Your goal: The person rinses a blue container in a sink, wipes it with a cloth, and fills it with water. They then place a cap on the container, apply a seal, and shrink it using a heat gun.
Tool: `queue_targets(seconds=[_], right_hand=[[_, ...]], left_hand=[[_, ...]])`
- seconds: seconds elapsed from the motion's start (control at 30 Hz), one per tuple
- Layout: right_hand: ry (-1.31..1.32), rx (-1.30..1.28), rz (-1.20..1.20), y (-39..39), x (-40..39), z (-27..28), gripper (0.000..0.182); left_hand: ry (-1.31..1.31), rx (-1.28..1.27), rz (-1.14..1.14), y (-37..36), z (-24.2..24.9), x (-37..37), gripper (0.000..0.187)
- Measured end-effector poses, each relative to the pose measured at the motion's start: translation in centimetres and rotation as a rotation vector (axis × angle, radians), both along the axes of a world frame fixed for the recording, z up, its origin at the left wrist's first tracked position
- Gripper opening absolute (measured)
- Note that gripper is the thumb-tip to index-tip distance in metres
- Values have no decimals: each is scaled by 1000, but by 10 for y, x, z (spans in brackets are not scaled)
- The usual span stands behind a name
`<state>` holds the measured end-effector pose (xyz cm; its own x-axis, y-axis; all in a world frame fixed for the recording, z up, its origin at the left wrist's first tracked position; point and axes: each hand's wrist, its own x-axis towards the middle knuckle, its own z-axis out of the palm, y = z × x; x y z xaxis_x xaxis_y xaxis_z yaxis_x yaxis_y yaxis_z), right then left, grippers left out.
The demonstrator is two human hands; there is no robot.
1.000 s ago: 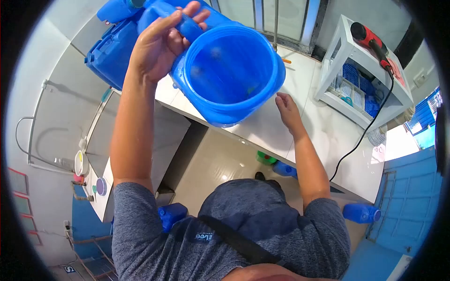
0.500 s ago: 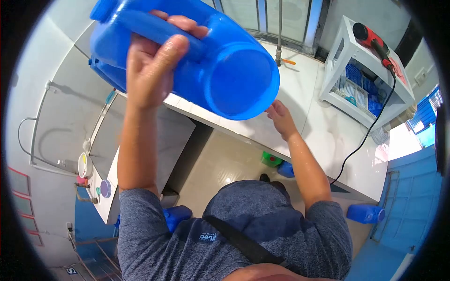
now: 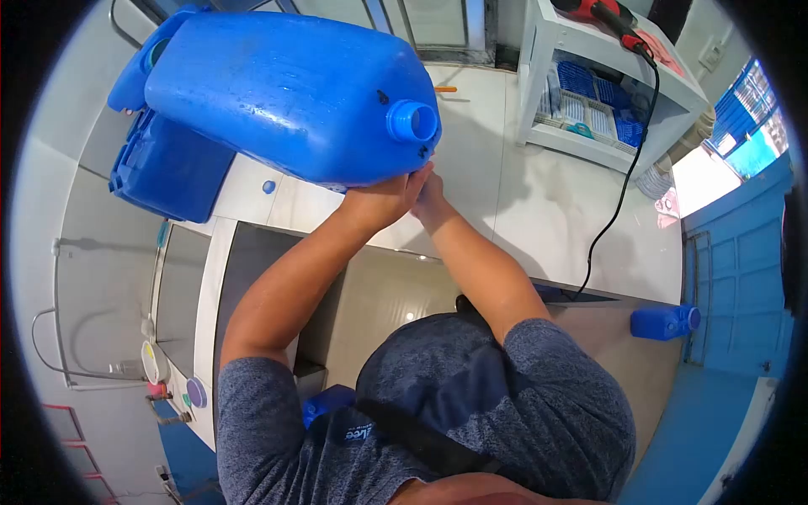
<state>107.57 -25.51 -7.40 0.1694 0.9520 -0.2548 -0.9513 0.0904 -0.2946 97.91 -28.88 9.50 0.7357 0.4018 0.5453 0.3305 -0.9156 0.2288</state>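
Note:
A large wet blue plastic jug (image 3: 278, 93) lies sideways in front of me, its uncapped mouth facing right. My left hand (image 3: 383, 204) presses up against its lower edge below the mouth, curled round the underside; its fingers are partly hidden. Right beside it, my right hand (image 3: 430, 192) is mostly covered by the left hand and the jug. A darker blue jug (image 3: 168, 168) rests behind, on the left of the counter. Near that one sits a small blue cap (image 3: 268, 187).
The pale tiled counter (image 3: 471, 168) runs across in front of me. On it, at right, a white shelf (image 3: 530, 76) holds blue baskets and a red-and-black heat gun (image 3: 606, 21) with a trailing cord (image 3: 624, 189). Another blue jug (image 3: 663, 322) is at far right.
The jug has turned: its round end faced me before, and now its mouth shows. My left hand has left the handle and dropped to the lower edge; my right hand has moved left beside it.

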Motion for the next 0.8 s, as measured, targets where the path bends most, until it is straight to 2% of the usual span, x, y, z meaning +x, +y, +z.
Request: queue_targets(seconds=[0.13, 0.23, 0.33, 0.37, 0.4, 0.47, 0.53, 0.57, 0.63, 0.67, 0.7, 0.77, 0.8], right_hand=[[-94, -174, -63, 12, -1, -12, 25], [-4, -262, -34, 25, 1, -18, 24], [-20, -194, -10, 49, 5, -47, 25], [-16, -196, -6, 47, 9, -41, 25], [-451, -242, 82, 42, 17, -33, 24], [-883, -276, 179, 37, 28, -23, 24], [-263, -222, 191, 38, 37, -19, 21], [-262, -220, 199, 40, 47, -24, 21], [-447, -104, 276, 46, 68, -42, 20], [-578, -235, 251, 40, 74, -25, 20], [-610, -271, 232, 28, 83, -1, 22], [-651, -287, 225, 21, 103, 11, 24], [-772, -137, 193, 22, 114, 5, 27]], left_hand=[[78, 113, 70, 20, -9, 13, 23], [87, 57, 82, 37, -13, 22, 24], [92, 120, 85, 51, -18, 29, 24], [96, 119, 88, 54, -19, 31, 24], [137, 107, 115, 56, -18, 33, 24], [183, 95, 151, 61, -16, 35, 23], [-35, 87, 39, 68, -10, 38, 19], [-33, 88, 47, 67, 2, 39, 19], [-96, -175, 70, 58, 43, 38, 22], [-45, -92, 76, 60, 57, 32, 31], [-50, -83, 92, 62, 69, 30, 31], [-355, -498, -13, 66, 93, 24, 43], [-389, -530, 22, 72, 107, 18, 46]])
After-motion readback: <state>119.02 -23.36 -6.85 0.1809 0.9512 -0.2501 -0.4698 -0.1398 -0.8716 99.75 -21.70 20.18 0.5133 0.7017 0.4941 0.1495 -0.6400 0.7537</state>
